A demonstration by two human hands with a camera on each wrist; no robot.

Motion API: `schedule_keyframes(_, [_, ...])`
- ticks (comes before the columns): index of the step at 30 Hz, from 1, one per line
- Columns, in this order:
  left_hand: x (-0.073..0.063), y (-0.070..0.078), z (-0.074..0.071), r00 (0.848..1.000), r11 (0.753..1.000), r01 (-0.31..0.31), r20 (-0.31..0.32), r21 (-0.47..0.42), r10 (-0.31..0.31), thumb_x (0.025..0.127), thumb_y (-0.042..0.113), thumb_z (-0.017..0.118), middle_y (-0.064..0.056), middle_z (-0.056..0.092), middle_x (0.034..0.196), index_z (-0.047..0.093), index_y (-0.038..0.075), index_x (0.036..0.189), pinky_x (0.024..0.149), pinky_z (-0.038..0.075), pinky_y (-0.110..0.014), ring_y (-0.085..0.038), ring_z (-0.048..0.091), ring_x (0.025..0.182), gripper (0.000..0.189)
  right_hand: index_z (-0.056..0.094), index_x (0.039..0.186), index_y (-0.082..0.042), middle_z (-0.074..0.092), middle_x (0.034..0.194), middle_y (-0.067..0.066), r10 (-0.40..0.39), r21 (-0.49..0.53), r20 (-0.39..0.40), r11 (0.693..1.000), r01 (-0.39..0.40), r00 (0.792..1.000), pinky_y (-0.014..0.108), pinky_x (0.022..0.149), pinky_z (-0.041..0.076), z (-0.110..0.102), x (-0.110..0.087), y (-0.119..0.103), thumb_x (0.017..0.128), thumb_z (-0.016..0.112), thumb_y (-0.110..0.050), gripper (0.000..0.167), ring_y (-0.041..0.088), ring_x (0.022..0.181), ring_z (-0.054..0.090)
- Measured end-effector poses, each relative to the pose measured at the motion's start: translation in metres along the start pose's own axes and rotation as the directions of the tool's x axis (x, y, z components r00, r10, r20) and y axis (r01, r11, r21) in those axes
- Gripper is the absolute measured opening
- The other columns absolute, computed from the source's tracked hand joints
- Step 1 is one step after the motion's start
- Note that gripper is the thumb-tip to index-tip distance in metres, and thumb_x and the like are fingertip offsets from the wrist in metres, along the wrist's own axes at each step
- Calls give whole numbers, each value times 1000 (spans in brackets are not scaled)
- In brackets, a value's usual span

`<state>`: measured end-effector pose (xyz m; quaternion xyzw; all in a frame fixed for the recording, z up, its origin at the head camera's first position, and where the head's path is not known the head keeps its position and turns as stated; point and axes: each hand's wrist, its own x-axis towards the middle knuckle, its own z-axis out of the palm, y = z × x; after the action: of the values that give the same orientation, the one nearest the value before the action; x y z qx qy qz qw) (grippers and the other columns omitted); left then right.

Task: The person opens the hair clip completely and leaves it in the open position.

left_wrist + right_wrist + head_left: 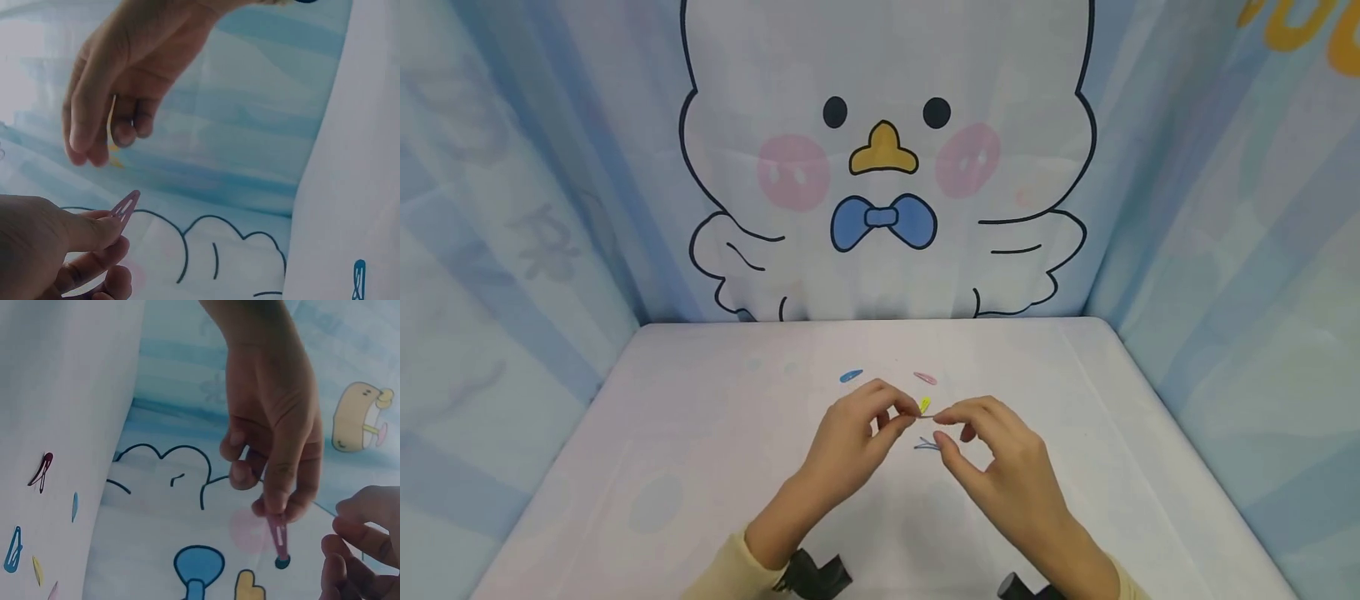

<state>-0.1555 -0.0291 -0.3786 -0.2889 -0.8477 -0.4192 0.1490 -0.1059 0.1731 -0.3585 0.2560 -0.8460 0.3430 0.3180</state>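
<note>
Pinching a pink hair clip between thumb and fingers, the left hand holds it up off the bench, in the space between the two hands, with one end standing free. The right hand grips nothing; its thumb and forefinger are parted beside that free end, and both wrist views show a gap between them and the clip. Whether the clip is snapped flat or sprung is hard to tell in such dim side views.

On the bench beyond the hands lie a blue clip at far left and a second pink clip at far right, with a yellow clip a little nearer. A splayed blue clip lies nearest, and the right wrist view also shows a dark red clip, its arms spread.

The step in hand looks to be two-handed work on the held clip. To do it well, the left pinch should grip one end only, firmly but without twisting the thin metal, leaving the other end exposed. The right fingertips should meet that end squarely, thumb opposite forefinger, pressing gently so the clip neither flips nor springs away.
</note>
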Motion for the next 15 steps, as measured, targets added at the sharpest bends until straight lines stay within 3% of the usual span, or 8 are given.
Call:
schedule_keyframes(7, [-4, 22, -10, 996, 996, -84, -19, -12, 84, 95, 14, 76, 13, 67, 95, 75, 22, 98, 59, 45, -19, -2, 53, 72, 9, 73, 97, -17, 68, 98, -7, 9, -27, 2, 1000, -9, 1000, 13, 67, 44, -2, 0, -1, 79, 87, -4, 26, 6, 78, 55])
schedule_keyframes(15, [-8, 33, -15, 989, 990, -133, -77, -49, 129, 94, 11, 76, 11, 67, 95, 75, 20, 97, 57, 43, -17, -1, 51, 71, 10, 72, 95, -18, 68, 92, -10, 15, -36, -21, 999, -15, 1000, 12, 61, 39, -4, 1, 1, 79, 88, -5, 26, 5, 75, 51])
